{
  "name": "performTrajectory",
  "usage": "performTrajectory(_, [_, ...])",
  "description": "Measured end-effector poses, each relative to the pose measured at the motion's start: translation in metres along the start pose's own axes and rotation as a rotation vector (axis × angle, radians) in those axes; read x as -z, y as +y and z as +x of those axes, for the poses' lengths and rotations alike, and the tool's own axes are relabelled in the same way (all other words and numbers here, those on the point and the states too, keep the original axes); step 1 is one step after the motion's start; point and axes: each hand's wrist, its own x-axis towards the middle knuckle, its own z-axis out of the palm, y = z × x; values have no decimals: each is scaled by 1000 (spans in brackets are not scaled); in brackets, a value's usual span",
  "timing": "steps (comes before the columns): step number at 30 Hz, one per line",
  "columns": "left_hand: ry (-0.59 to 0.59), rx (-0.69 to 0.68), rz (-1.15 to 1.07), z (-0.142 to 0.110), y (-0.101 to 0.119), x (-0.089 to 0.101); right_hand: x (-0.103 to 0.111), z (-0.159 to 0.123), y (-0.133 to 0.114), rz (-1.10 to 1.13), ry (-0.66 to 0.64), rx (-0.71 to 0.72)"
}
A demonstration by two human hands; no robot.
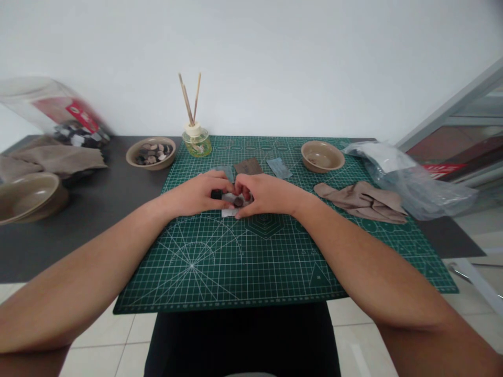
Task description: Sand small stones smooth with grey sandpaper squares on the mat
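My left hand (198, 195) and my right hand (267, 195) meet over the middle of the cutting mat (220, 283), fingers curled towards each other. Between the right thumb and fingers is a small dark brown round piece (238, 201). A small white sheet (228, 212) lies beneath the fingertips. Within the curl of the left thumb and forefinger shows a small black object (216, 194); whether the hand grips it is unclear. Just beyond the hands lie a brown square sheet (248, 166), perhaps sandpaper, and a pale blue packet (279, 168).
Left are a bowl of dark round pieces (151, 153), a reed diffuser (197, 140), stacked bowls (29, 196), a brown cloth (58, 157) and a clear jar (51, 107). Right are another bowl (322, 156), a crumpled cloth (361, 201) and a plastic bag (424, 183). A wall stands behind.
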Motion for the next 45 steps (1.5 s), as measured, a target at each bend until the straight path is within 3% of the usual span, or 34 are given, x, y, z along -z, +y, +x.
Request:
performTrajectory(17, [-16, -48, 67, 2, 3, -12, -4, 1, 4, -67, -11, -47])
performTrajectory(22, [129, -63, 19, -1, 6, -7, -4, 1, 6, -49, -3, -34])
performTrajectory(28, [385, 62, -147, -4, 2, -7, -2, 2, 8, 17, 45, -53])
performTrajectory(33, [462, 118, -308, 0, 2, -7, -2, 6, 12, 318, 56, 11])
performTrajectory(38, [568, 135, -298, 1, 0, -3, -9, 11, 16, 604, 216, 59])
performTrajectory(42, [583, 146, -321, 1, -1, -4, -11, 10, 14, 465, 465, 86])
performTrajectory(45, [583, 159, -374, 3, 0, -7, -9, 7, 10, 359, 558, 58])
